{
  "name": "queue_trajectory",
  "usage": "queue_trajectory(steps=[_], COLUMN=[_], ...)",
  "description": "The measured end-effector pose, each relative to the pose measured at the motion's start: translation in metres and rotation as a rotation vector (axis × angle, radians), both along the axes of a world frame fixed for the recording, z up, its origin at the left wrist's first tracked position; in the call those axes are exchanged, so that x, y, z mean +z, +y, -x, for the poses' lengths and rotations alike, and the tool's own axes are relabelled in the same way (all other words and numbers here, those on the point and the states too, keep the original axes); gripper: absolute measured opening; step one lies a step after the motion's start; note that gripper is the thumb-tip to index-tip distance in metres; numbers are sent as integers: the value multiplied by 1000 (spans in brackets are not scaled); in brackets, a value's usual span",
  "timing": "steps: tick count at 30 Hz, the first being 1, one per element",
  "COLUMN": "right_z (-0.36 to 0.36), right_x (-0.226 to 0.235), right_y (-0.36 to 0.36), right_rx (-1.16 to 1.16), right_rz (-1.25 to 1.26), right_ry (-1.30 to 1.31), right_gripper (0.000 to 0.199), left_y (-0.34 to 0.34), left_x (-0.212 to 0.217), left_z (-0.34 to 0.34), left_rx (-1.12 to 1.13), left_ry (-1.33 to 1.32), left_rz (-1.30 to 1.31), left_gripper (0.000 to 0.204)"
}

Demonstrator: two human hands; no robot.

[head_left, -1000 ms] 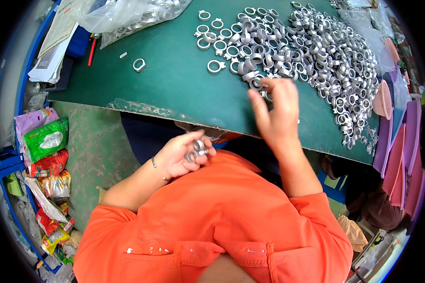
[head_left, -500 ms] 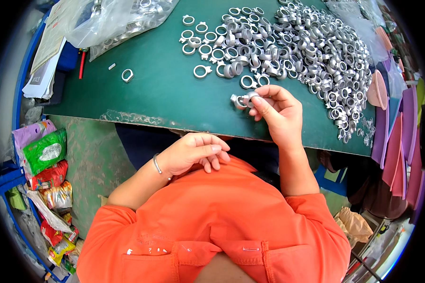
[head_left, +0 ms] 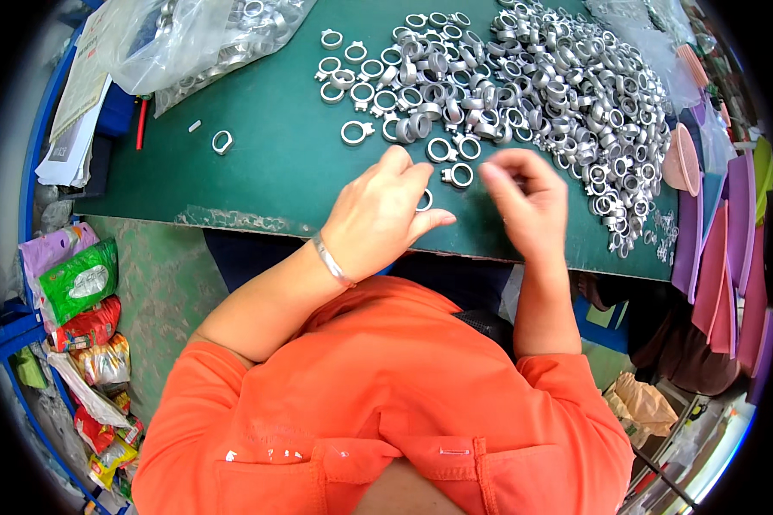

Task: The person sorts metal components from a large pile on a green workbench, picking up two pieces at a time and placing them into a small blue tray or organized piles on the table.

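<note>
Near the tabletop's (head_left: 258,172) front edge, the left hand (head_left: 378,215) rests with fingers loosely curled over a small metal ring (head_left: 424,201), touching it. Just right, the right hand (head_left: 528,202) hovers blurred; whether its fingers pinch anything I cannot tell. Between them lies another ring (head_left: 459,176). Farther back spreads a heap of silver rings (head_left: 541,86); far left, a clear plastic bag (head_left: 189,39).

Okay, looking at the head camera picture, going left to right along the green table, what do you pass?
Clear plastic bag of rings → lone metal ring → left hand → right hand → pink and purple trays.
</note>
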State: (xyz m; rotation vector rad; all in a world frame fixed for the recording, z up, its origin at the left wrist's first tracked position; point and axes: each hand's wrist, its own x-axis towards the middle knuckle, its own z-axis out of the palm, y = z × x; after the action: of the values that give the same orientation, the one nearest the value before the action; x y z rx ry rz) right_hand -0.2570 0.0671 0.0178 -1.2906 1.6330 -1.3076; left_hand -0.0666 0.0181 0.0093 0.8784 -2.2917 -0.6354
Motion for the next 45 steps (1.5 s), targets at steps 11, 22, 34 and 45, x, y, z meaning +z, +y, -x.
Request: queue_trajectory(steps=[11,22,34,45], right_z=[-10,-2,-35,-4], right_x=[-5,-19,-9,-2], right_y=[2,6,-23,2], right_rx=[204,367,39,185], right_rz=[-47,-5,70,-57], right_ry=[-108,-1284,778,131], right_gripper=[20,31,20,16], left_y=[0,0,-40,-45], left_x=[-5,-21,2,-5], left_z=[-22,-36,-9,-10], left_rx=[-98,-323,56,46], left_ry=[580,1114,631,115], left_rz=[-872,-1655,-928,-196], left_gripper=[21,16,15,19])
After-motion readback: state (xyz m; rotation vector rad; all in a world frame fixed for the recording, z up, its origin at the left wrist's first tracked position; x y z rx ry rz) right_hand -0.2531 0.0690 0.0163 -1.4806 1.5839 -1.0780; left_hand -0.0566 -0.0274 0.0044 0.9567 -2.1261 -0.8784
